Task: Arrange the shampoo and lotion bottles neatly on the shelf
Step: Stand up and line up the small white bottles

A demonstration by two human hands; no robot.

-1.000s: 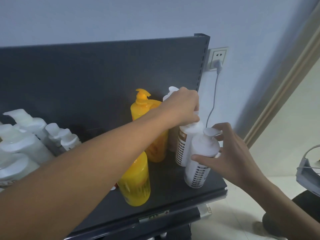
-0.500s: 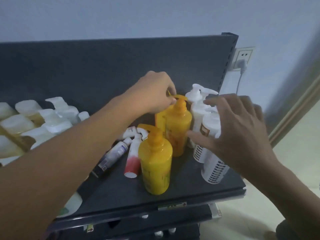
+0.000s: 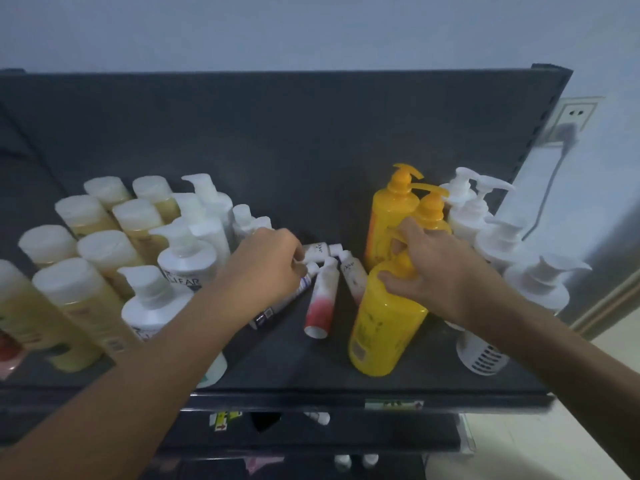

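Note:
On the dark shelf (image 3: 311, 372) three yellow pump bottles stand right of centre. My right hand (image 3: 429, 271) grips the pump neck of the nearest yellow bottle (image 3: 384, 327); the other two (image 3: 391, 209) stand behind it. Several small white-and-red tubes (image 3: 322, 296) lie flat mid-shelf. My left hand (image 3: 273, 265) closes its fingers on the cap end of a dark-labelled tube (image 3: 277, 306) among them. White pump bottles (image 3: 498, 237) line the right end. Pale yellow capped bottles (image 3: 114, 244) and white pump bottles (image 3: 187, 265) stand upright at the left.
The shelf's dark back panel (image 3: 277, 133) rises behind the bottles. A wall socket with a plugged cable (image 3: 568, 129) is at the upper right. Lower shelves (image 3: 311, 441) with small items show beneath the front edge. Pale floor (image 3: 519, 455) lies at the lower right.
The view has swung left, showing the whole shelf. My left hand moved from the yellow pump tops down to the lying tubes. My right hand left the white bottles and took the nearest yellow bottle.

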